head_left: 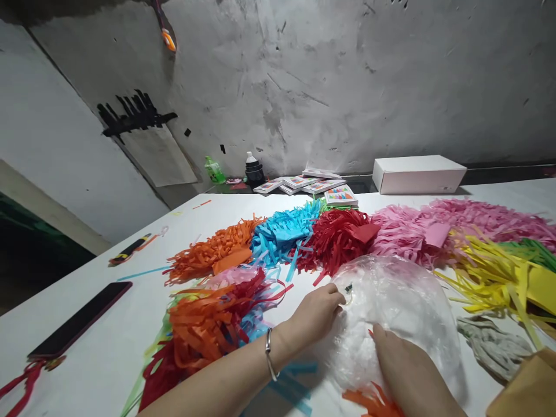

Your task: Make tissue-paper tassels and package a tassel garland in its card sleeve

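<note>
A dark phone (80, 318) lay far left on the white table (182, 226), then fringed paper piles (217, 255), then the left hand (315, 315) pinching a small clip (348, 288) on the clear plastic bag (399, 301) mid-table, the right hand (402, 362) pressing flat on it, fingers unclenched.

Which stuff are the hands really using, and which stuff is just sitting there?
In use:
left hand
right hand
clear plastic bag
small clip at the left fingertips

Just lying about:
phone
white box
booklets
dark bottle
grey rag
pen
fringed paper piles, such as the blue one
</note>
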The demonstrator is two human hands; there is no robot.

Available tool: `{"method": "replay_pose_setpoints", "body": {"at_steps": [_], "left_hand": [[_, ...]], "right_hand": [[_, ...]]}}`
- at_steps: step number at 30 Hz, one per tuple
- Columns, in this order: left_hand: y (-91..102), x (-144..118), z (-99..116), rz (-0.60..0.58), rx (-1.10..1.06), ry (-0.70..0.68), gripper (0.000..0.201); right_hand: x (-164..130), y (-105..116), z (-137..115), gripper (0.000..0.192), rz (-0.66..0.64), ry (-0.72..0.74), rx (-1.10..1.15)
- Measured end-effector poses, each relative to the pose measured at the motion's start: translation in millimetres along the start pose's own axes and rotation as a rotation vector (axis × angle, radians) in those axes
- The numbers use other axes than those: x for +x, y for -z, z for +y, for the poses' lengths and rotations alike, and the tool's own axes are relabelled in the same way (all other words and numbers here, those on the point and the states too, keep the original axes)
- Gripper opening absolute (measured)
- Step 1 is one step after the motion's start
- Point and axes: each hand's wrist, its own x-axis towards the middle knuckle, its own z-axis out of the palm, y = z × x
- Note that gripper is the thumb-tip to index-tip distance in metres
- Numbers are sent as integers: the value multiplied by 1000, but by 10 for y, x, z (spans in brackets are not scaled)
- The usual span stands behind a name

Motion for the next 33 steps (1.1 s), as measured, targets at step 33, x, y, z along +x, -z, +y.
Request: {"method": "replay_pose_setpoints", "body": {"at_steps": [33], "left_hand": [[74,-902,714,371,-1784,343,28]], "right_hand": [[-244,693,-630,30,140,334,783]]}}
